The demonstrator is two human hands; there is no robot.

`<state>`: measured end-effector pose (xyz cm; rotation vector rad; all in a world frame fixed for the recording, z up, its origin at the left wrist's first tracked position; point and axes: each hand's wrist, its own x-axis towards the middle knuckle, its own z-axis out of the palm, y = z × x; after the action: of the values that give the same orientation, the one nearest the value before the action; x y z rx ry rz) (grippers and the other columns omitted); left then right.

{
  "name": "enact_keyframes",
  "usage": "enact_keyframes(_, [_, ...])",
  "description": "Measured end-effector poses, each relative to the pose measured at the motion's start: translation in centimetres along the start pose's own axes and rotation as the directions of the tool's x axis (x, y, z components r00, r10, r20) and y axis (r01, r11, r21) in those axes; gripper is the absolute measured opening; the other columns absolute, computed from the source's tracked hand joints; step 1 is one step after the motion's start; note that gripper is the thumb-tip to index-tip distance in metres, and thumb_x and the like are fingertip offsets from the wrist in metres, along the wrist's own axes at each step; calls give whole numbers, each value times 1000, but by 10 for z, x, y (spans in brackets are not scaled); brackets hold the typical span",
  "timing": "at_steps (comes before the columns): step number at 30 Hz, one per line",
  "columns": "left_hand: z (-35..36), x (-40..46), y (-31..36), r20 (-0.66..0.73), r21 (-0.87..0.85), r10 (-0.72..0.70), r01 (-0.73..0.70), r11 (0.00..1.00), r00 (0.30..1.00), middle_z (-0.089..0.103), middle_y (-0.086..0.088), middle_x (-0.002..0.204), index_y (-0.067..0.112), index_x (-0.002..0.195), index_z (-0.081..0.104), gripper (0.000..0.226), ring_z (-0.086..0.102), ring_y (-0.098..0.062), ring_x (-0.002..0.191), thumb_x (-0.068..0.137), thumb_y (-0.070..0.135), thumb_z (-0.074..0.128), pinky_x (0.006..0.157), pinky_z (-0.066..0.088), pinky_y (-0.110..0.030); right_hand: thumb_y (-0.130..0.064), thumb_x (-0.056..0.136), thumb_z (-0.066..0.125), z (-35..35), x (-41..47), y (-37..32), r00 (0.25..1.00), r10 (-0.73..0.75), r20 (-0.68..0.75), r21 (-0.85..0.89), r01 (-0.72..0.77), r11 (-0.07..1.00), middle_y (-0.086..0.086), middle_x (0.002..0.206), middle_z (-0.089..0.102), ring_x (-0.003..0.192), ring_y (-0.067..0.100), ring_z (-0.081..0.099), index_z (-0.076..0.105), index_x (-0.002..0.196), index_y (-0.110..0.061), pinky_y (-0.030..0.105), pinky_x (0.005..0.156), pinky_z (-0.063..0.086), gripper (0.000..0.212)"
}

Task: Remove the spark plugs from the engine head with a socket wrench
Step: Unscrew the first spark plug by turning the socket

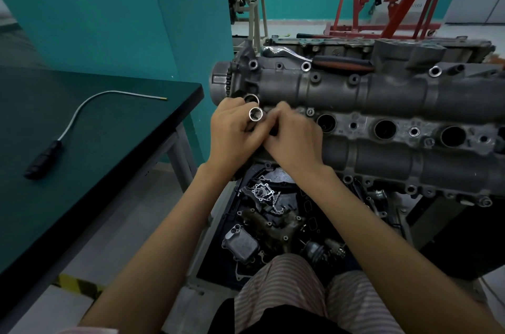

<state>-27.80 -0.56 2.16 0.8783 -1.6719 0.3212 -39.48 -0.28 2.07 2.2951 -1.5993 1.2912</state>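
Brightness: dim, cool, even indoor light; colours look muted.
Shadows: soft; darkest in the parts tray (273, 224) below the right hand (293, 139).
Glare: small highlights on the socket (255, 114) rim in the left hand (232, 131) and on the ratchet (287, 53) beyond.
Blur: right hand fingers slightly smeared; rest fairly sharp.
Distortion: wide-angle bending; counter (82, 156) edge left of the hands and walls bow.

three plug wells (385, 129) open, hands (262, 134) cover fourth
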Motion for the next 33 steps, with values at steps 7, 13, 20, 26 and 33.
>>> enact_keyframes(7, [-3,0,2,57,-17,10,-9,1000,998,47,-7,57,1,62,49,32,42,-20,55,85,23,51,56,33,-34,-28,85,54,0,-1,0,1000,-4,-20,79,6,997,-2,70,46,61,25,54,33,81,-15,27,49,22,25])
enact_keyframes(13, [0,-1,-2,0,23,13,-13,1000,1000,39,-8,45,-4,50,49,40,37,-20,49,84,14,61,52,33,-36,-36,83,54,1,0,3,1000,18,1,3,-18,1000,3,79,65,76,26,61,54,78,-13,26,58,26,24])
enact_keyframes(20, [-1,0,1,26,37,1,-2,999,1000,45,-5,54,5,60,45,33,35,-13,56,85,25,54,56,29,-27,-26,85,55,2,-2,0,999,-19,-29,15,19,1000,0,67,51,63,29,57,37,76,-15,27,54,24,23])
enact_keyframes(26, [2,1,-1,-15,88,58,-56,995,998,33,-5,48,8,51,36,46,27,-14,54,84,29,60,57,20,-22,-34,82,55,2,1,1,1000,11,12,-43,-10,999,7,73,63,73,32,61,50,77,-14,27,56,27,22])
enact_keyframes(33, [-2,1,2,46,50,51,-53,997,998,46,-6,53,1,59,49,34,40,-20,53,86,20,54,55,33,-34,-24,86,52,1,-1,0,1000,4,-11,81,-3,997,-2,67,46,62,27,56,33,81,-14,27,53,26,22])
